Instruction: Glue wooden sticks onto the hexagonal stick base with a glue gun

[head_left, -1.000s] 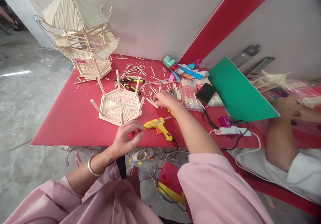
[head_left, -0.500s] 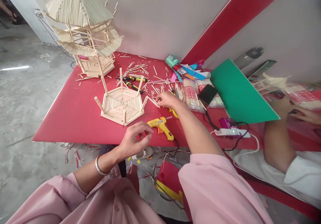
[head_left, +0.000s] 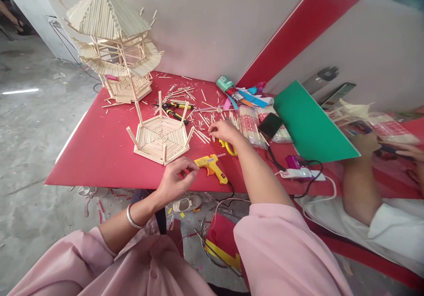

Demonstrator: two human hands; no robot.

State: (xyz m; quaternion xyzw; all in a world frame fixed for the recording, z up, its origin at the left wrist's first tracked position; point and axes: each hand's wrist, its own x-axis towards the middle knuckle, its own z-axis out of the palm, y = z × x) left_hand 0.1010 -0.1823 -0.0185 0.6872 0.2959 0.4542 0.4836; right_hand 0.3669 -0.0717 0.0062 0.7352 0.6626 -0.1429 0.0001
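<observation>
While my left hand [head_left: 172, 183] hung open, loosely curled beside the yellow glue gun [head_left: 214, 167], my right hand [head_left: 223, 130] bent near loose sticks [head_left: 201, 135], its grip unclear to me; the hexagonal stick base [head_left: 159, 139] sat on the red table [head_left: 99, 154].

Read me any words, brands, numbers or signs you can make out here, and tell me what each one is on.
Nothing here can be read with certainty.
Yellow glue gun: small marks on its side, too small to read.
Green container: a pale label with dark marks, too small to read.
Packs of sticks: red print on the wrapping, too blurred to read.
</observation>
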